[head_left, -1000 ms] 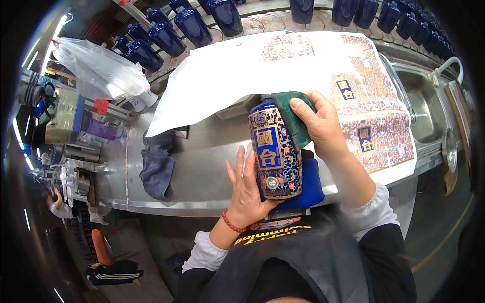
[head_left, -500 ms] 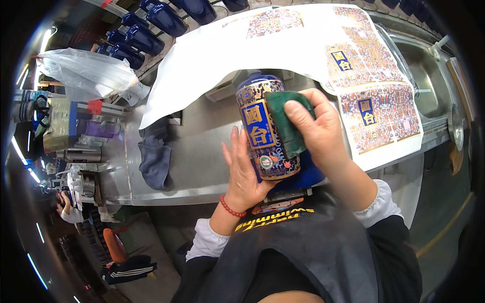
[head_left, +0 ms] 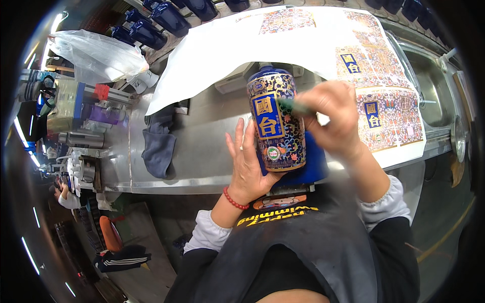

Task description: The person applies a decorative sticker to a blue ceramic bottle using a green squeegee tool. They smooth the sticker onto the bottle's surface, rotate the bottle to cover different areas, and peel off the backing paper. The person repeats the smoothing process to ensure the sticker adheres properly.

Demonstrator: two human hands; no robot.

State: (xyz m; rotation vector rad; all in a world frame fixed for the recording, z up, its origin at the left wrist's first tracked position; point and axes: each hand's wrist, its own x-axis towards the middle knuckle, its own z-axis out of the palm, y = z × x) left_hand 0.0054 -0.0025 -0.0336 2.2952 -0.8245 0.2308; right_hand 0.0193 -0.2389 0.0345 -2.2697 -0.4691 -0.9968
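Note:
A dark blue bottle (head_left: 285, 146) with an ornate floral, gold-and-blue decorated front rests tilted back in front of me, its neck away from me. My left hand (head_left: 247, 169) cradles its lower left side, the thumb by the base and the fingers along the wall. A flat green scraper (head_left: 294, 106) is pinched in my right hand (head_left: 333, 118), its edge at the upper right of the decorated front. Motion blurs this hand. Beneath the bottle's right side shows a blue support (head_left: 314, 157).
A large white sheet of printed decals (head_left: 217, 60) covers the far and right side of the metal table (head_left: 202, 146). A grey-blue cloth (head_left: 157, 151) lies at left. Blue bottles (head_left: 171, 19) line the back; a sink (head_left: 429, 96) is far right.
My right hand has turned the scraper from broad side to nearly edge-on and lifted slightly right. The bottle appears a little further right and up in view, my left hand still on it.

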